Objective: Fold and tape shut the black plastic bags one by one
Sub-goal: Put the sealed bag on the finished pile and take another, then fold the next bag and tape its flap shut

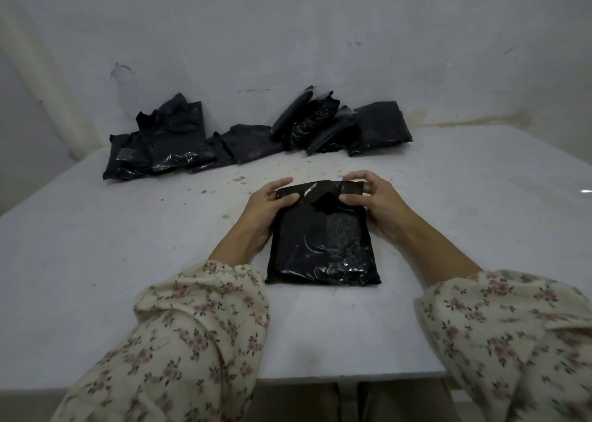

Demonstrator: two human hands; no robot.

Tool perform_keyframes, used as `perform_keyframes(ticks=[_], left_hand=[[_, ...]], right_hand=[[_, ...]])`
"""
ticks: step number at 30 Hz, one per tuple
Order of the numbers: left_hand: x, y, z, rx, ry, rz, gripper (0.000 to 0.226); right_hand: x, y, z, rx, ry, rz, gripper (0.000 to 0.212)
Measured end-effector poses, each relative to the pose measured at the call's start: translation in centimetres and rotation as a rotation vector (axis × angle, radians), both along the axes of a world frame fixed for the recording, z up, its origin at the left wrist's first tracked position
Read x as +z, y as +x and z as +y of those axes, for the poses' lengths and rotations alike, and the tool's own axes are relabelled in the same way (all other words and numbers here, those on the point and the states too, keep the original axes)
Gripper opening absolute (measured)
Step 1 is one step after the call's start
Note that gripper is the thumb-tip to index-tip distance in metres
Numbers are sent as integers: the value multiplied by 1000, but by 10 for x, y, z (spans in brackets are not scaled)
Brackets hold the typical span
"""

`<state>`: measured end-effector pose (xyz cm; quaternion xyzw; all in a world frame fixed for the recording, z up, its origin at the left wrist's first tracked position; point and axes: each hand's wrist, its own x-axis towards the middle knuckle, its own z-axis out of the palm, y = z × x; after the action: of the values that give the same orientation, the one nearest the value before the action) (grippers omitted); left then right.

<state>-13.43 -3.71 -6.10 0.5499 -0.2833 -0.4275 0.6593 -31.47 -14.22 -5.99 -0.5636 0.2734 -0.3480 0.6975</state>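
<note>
Sleeves (198, 325) flanked the bag (320, 248), flat on the near desk (128, 245); the left hand (269, 205) and right hand (371, 197) pinched its folded far flap (320, 190) with curled fingers (349, 199); slackening might let it unfold.

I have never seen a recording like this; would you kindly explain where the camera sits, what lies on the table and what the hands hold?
There is no machine here: a person works with bare hands, and the single picture comes from a camera worn on the head, looking forward and down. That is why you see two arms in flowered sleeves reaching away from you. On the white table lies one black bag. The left hand and the right hand each pinch a corner of its top flap. A pile of bags, also black, is heaped at the table's far edge, against the wall.
</note>
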Motion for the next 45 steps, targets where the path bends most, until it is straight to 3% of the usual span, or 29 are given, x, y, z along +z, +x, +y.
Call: perform_keyframes(ticks=[3, 6, 10, 16, 18, 21, 23, 25, 28, 30, 33, 37, 41, 45], left_hand=[[-2, 0, 1, 21, -31, 4, 41], [-2, 0, 4, -23, -37, -31, 44], [-2, 0, 10, -145, -17, -220, 56], [-7, 1, 19, -125, -74, -448, 32], [-9, 1, 20, -126, -98, -469, 27], [-15, 5, 23, -101, -123, -539, 37], [-19, 8, 25, -101, -171, -570, 48], [-21, 8, 29, -92, -207, -623, 44], [-20, 11, 35, -103, -179, -754, 36], [-15, 15, 38, -134, -168, -1014, 35], [-1, 17, 43, -244, -210, -1394, 20], [7, 20, 48, -324, -224, -1621, 38], [0, 29, 53, -257, -238, -1675, 48], [0, 27, 60, -278, -243, -1748, 53]], right_hand=[[3, -3, -1, 37, 52, 26, 52], [2, -4, 2, 38, -30, 103, 41], [-2, -8, 4, 38, -228, 145, 29], [-10, -17, 14, 34, -449, 181, 40], [-16, -21, 12, -56, -767, 288, 40], [-18, -29, 7, -119, -1430, 498, 30], [-14, -33, 11, -69, -1630, 525, 22], [-13, -34, 12, -57, -1734, 515, 14], [-16, -38, 7, -57, -1715, 547, 19], [-17, -42, 5, -26, -1608, 572, 31], [-8, -42, 9, 50, -1470, 560, 28], [-1, -37, 20, 136, -1479, 548, 32], [-8, -38, 26, 85, -1614, 511, 26], [-9, -41, 32, 109, -1672, 558, 34]])
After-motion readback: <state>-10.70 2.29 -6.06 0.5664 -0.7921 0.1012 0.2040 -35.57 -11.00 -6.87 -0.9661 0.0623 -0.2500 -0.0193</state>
